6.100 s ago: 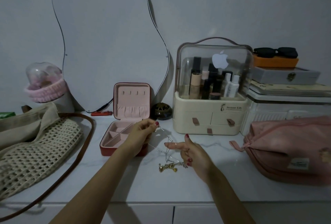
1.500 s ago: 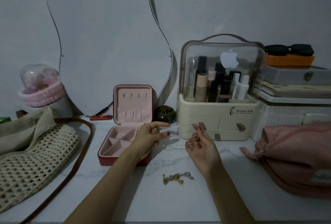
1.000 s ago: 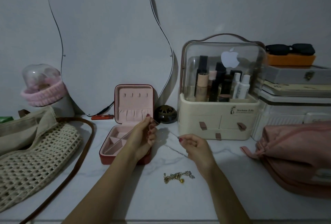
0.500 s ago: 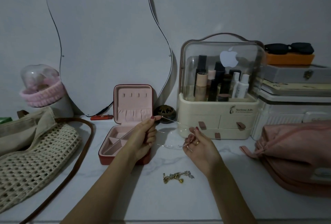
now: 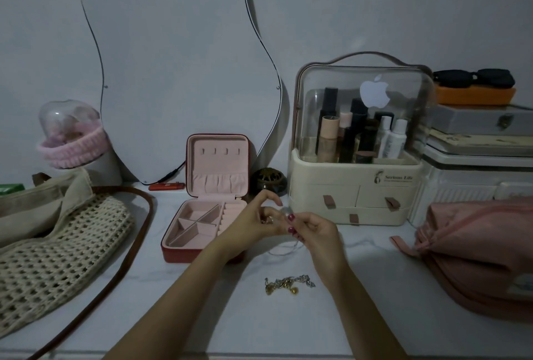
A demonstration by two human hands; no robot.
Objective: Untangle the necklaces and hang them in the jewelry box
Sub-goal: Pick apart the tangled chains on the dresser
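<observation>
A thin silver necklace (image 5: 284,248) hangs in a loop above the tabletop (image 5: 230,310), pinched between the left hand (image 5: 255,222) and right hand (image 5: 313,230), which meet just right of the open jewelry box (image 5: 202,221). Its lid hooks are bare. A tangled gold and silver chain pile (image 5: 288,284) lies near, below the hands. A cosmetics organizer (image 5: 354,192) stands behind.

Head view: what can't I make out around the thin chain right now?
- Thin chain: too fine and dim; clasp and knots unreadable.
- Left hand and right hand fingertips hide where they pinch it.
- Heap of chains: count unclear.
- Jewelry box hooks: tiny.
</observation>
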